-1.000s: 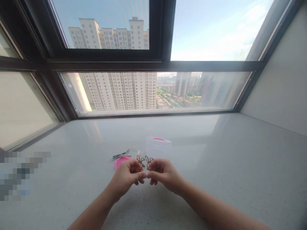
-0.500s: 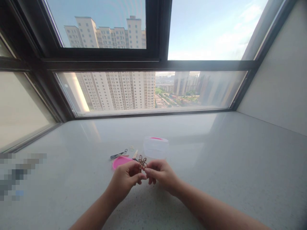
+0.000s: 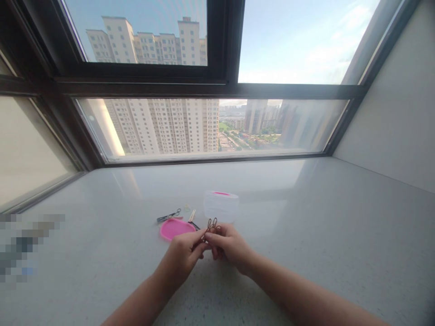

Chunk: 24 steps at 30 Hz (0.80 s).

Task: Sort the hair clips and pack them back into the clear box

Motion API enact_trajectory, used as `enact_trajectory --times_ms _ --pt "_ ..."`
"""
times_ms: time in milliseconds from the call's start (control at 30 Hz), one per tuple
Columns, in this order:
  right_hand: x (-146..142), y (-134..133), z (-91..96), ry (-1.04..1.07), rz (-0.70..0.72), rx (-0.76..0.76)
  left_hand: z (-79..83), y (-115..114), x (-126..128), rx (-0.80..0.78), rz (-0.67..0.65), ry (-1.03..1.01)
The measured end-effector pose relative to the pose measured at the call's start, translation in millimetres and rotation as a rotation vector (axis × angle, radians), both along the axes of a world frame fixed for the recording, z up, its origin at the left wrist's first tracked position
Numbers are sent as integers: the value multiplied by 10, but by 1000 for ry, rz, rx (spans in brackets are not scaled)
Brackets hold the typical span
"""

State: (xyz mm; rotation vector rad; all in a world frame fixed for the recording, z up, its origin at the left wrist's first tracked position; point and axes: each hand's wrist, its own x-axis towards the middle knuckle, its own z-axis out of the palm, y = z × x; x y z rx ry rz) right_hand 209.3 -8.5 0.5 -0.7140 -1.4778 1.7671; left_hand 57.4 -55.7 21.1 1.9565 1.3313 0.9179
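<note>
A small brown knot of looped cord (image 3: 212,223) is held between both hands, its loops sticking up above the fingertips. My left hand (image 3: 186,250) pinches its left side with thumb and fingers. My right hand (image 3: 228,244) grips the right side, thumb in front, hiding much of the lower part. Just beyond the left hand lies a pink oval lid or tray (image 3: 175,229). A translucent plastic container (image 3: 221,206) with a pink mark on top stands behind the right hand.
Left of the container are dark-handled scissors (image 3: 169,216) and a thin tool with two pale prongs (image 3: 192,216), partly hidden. A small pale item (image 3: 186,208) lies near them. The speckled white sill (image 3: 306,226) runs up to the dark window frame (image 3: 217,160).
The cord knot has shifted slightly right and turned, with the right fingers covering more of it. My left hand has followed rightward, exposing more of the pink piece. The view has tilted slightly.
</note>
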Motion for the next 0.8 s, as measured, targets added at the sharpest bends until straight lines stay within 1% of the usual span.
enact_trajectory --times_ms 100,200,267,433,567,633,800 --pt "-12 2 -15 -13 -41 12 -11 1 7 38 29 36" --pt "-22 14 -46 -19 -22 7 -10 2 12 84 41 59" --pt "-27 24 -66 -28 -24 -14 -17 8 8 127 57 92" --pt "-33 27 -90 -109 -94 -74 -51 26 -18 223 98 149" --pt "-38 22 -92 -113 -82 -103 -28 19 -15 277 129 202" --pt "-41 20 -97 -101 -70 -104 -18 14 -9 269 154 192" --pt "-43 21 -116 -116 -52 -102 -47 41 -24 165 201 81"
